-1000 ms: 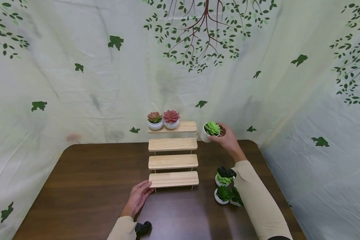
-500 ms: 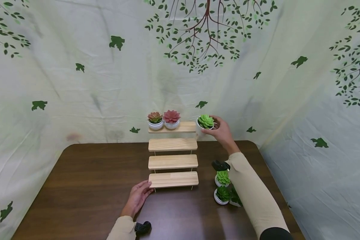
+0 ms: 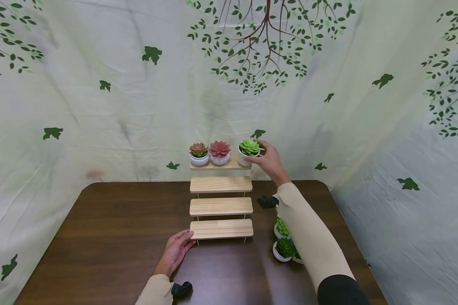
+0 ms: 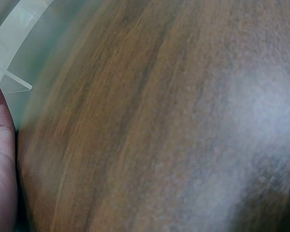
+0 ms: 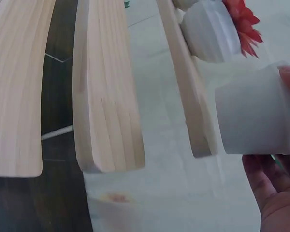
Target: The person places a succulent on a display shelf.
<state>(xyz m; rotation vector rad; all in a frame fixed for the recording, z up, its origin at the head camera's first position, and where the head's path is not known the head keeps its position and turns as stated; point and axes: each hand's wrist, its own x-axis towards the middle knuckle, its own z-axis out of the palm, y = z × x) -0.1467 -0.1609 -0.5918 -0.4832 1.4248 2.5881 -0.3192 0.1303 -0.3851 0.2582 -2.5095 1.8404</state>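
Note:
At the right end of the top step of a tiered wooden display stand (image 3: 221,228), my right hand (image 3: 269,161) grips a bright green potted succulent (image 3: 249,147) by its white pot. In the right wrist view the pot (image 5: 251,113) is upright relative to the step, its base very close to the wood; contact cannot be told. Left of it on that step sit a reddish-green potted succulent (image 3: 199,153) and a pink-red potted succulent (image 3: 219,152). My left hand (image 3: 175,250) holds the left front corner of the lowest step with its fingertips.
On the brown table (image 3: 118,237), to the right of the stand, are a light green potted succulent (image 3: 282,228) and a dark green potted succulent (image 3: 284,248). Another pot is partly hidden by the right sleeve (image 3: 313,228). A leaf-printed cloth (image 3: 99,110) hangs behind.
My right hand has carried the bright green succulent leftward and slightly up, from beside the stand to over the top step's right end. The left hand has stayed at the lowest step.

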